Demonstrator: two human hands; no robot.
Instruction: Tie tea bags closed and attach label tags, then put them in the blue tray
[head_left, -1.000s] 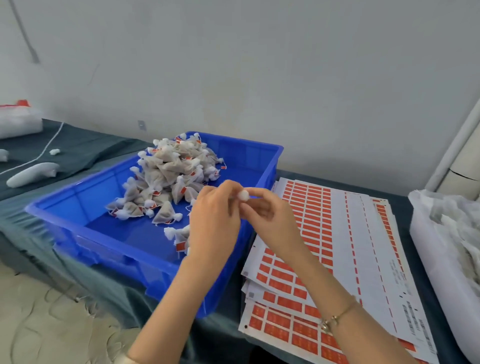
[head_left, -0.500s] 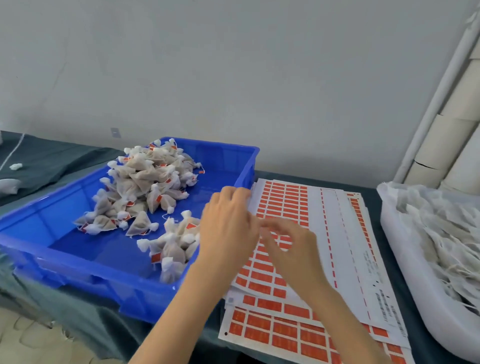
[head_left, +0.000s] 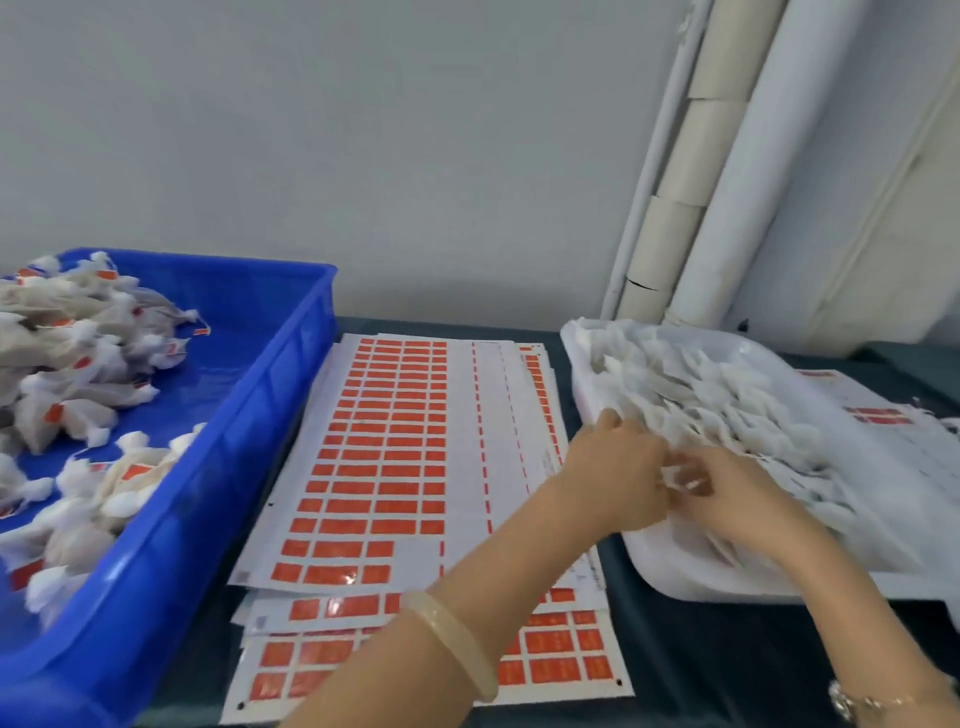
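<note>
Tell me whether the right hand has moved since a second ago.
Yes. The right hand has gone rightward: from beside the blue tray, across the label sheets, to the white bag, where it pinches a tea bag.

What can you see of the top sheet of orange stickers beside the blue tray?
The top label sheet is white backing paper carrying neat rows of small glossy orange-red rectangles. Its right-hand columns are bare but for red dashed lines, and the bottom row is part gone. It lies flat on a fanned stack of similar sheets over dark cloth, its left edge beside the blue tray. The left forearm passes over its lower right corner.
</note>
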